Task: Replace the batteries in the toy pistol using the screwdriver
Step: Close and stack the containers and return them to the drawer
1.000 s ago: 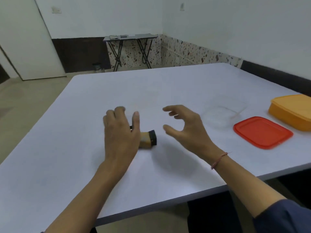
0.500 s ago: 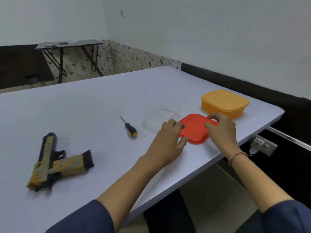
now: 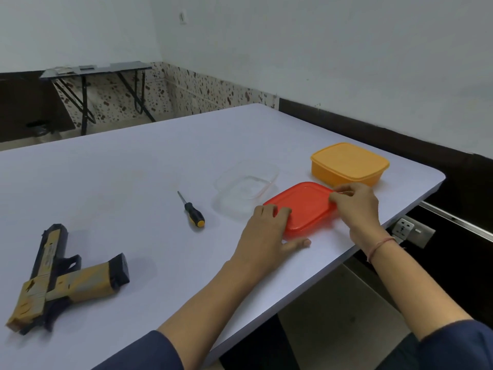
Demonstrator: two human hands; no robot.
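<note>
The tan and black toy pistol [image 3: 61, 279] lies on its side at the near left of the white table [image 3: 133, 182], with neither hand touching it. A small screwdriver [image 3: 192, 210] with a black and yellow handle lies in the middle, also untouched. Both hands are at a flat red lid [image 3: 306, 206] near the table's right edge. My left hand [image 3: 266, 236] rests its fingers on the lid's near left corner, thumb flat on the table. My right hand [image 3: 357, 206] pinches the lid's far right corner with curled fingers.
A clear plastic container [image 3: 245, 190] sits just behind the red lid. An orange lidded box [image 3: 349, 164] stands at the far right corner. The table's edge runs close under my right wrist, with a wall socket [image 3: 410, 228] below it.
Both hands left the pistol and moved right to the red lid. In the last half second the left thumb spread onto the table and the right fingers closed on the lid's corner.
</note>
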